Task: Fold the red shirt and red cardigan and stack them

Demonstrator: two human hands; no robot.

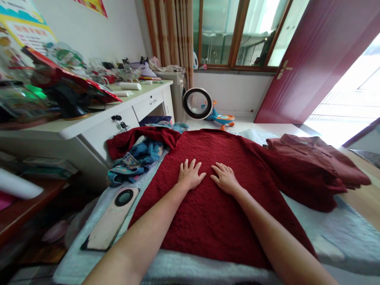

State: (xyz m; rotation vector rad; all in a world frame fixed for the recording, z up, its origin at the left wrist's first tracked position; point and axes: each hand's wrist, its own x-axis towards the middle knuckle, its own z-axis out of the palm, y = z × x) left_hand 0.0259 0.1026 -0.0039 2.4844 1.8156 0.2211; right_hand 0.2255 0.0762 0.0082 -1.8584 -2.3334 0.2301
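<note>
As both bare hands rest on a dark red textured garment (208, 221), left fingers (186, 165) spread, right fingers (221, 168) slightly apart

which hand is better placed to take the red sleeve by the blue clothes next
Left, I'd say. The left hand lies open on the garment, on the same side as the sleeve; the right hand is farther away.

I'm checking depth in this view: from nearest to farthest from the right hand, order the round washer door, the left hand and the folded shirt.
1. Left hand, just to its left
2. Folded shirt, off right
3. Washer door, far back
</note>
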